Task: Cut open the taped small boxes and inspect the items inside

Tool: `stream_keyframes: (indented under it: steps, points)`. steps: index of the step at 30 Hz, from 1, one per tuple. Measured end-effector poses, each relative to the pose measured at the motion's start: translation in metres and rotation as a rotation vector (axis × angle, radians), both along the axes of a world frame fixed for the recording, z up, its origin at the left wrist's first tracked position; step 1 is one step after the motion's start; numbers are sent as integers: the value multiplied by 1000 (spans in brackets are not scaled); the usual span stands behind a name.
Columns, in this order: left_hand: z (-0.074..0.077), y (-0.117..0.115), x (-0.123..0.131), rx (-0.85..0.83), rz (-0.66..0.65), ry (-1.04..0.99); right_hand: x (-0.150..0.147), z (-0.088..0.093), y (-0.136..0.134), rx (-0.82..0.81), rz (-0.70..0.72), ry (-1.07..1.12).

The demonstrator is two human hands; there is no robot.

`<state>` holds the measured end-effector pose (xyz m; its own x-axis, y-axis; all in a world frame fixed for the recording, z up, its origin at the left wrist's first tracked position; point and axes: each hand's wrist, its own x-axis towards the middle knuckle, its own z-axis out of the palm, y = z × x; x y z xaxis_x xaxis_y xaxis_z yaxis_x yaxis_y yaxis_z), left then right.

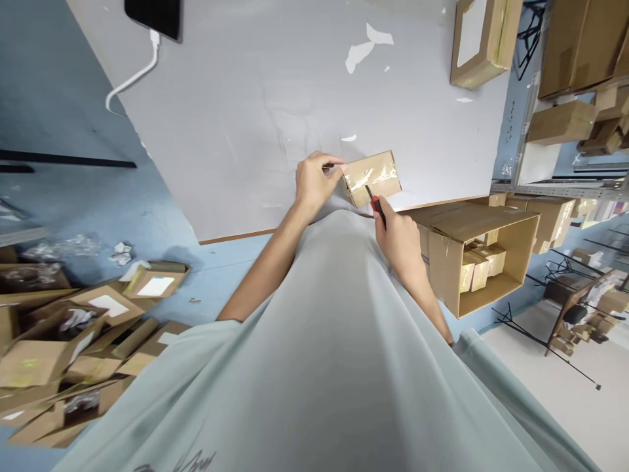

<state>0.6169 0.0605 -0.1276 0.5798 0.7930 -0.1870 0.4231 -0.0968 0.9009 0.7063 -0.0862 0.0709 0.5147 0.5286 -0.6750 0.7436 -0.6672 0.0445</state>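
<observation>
Small taped box (373,176) sits on the table (221,131) near its front edge, closed, shiny tape over the top. Cutter (377,206) blade tip is at the tape; can't tell if it touches. Right hand (400,239): fingers wrapped around the cutter handle. Left hand (313,182): fingers at the box's left end; can't tell if they grip it. Progress, my read: early cutting. No flap up, no clear slit, most of the tape left. White scraps (360,54) lie beyond, larger carton (497,36) far right.
</observation>
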Motion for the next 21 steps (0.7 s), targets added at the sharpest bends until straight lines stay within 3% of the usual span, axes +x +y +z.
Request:
stream_keyframes:
  steps: [3,7,12,21]
  points:
    - [16,-10,10,158,-69,2,30,-10,-15,70,-47,-68]
    - [30,-31,37,315,-298,15,67,-31,-24,149,-62,-87]
    - [22,-45,55,359,-483,111,92,-46,-22,167,-39,-9]
    - [9,-47,51,347,-485,165,108,-58,-7,114,40,67]
